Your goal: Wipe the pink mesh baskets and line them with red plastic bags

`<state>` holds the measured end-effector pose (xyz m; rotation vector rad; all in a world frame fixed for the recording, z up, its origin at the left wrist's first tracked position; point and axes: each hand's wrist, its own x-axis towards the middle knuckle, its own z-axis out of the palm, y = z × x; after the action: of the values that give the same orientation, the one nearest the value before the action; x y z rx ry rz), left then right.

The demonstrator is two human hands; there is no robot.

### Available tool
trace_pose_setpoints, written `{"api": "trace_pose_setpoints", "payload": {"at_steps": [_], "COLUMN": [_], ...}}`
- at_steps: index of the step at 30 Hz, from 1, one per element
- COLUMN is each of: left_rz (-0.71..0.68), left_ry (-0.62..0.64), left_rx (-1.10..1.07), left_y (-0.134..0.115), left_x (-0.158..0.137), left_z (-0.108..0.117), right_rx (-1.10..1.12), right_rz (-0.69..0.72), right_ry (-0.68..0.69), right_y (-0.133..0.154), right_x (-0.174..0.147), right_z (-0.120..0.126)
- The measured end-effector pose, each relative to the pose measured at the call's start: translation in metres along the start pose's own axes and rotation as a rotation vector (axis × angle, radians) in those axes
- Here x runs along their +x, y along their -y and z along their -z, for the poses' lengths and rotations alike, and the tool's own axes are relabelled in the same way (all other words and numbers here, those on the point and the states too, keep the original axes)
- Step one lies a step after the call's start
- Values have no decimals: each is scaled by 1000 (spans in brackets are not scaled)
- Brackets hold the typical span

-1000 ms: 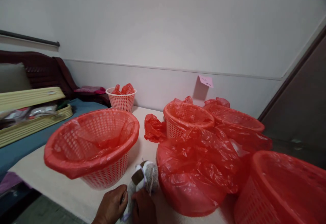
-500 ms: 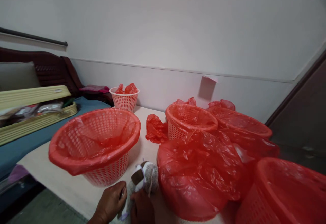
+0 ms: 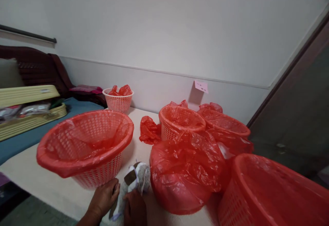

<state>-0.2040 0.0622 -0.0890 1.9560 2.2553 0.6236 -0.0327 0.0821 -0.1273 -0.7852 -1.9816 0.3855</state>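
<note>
On the pale tabletop, low in the head view, lies a soft grey-and-white fabric bundle (image 3: 143, 177) with a brown patch and lilac edging. It looks like socks, but I cannot be sure. Curled against its left edge is my left hand (image 3: 105, 197), closed, with what its fingers pinch partly hidden. My right hand (image 3: 135, 206) grips the near part of the bundle with bent fingers. Left of the bundle stands a lattice basket (image 3: 100, 171) lined with a red plastic bag. Close on its right sits a basket wrapped in a puffed red bag (image 3: 180, 181).
More red-lined baskets stand at the right (image 3: 239, 198) and behind (image 3: 168, 132). A crumpled red bag (image 3: 149, 130) lies mid-table. A white basket (image 3: 119, 102) is at the back left. Beyond it are a yellow tray (image 3: 33, 125) on blue cloth and a pink note (image 3: 201, 86) on the wall.
The view has turned slightly right, so everything appears shifted left, and the pink note's face now shows. Both hands keep nearly the same place on the fabric bundle.
</note>
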Motion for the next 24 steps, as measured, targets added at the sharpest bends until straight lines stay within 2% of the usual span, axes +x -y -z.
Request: {"api": "trace_pose_setpoints", "payload": {"at_steps": [8, 24], "left_rz": [17, 26], "left_ry": [-5, -8], "left_rx": [-20, -68], "left_y": [1, 9], "left_x": [-4, -1], "left_z": [3, -1], "right_rx": [-9, -27], "right_rz": [-114, -145], "right_ry": [91, 85], "right_y": [17, 15], "right_x": [10, 7], "right_z": [14, 12]}}
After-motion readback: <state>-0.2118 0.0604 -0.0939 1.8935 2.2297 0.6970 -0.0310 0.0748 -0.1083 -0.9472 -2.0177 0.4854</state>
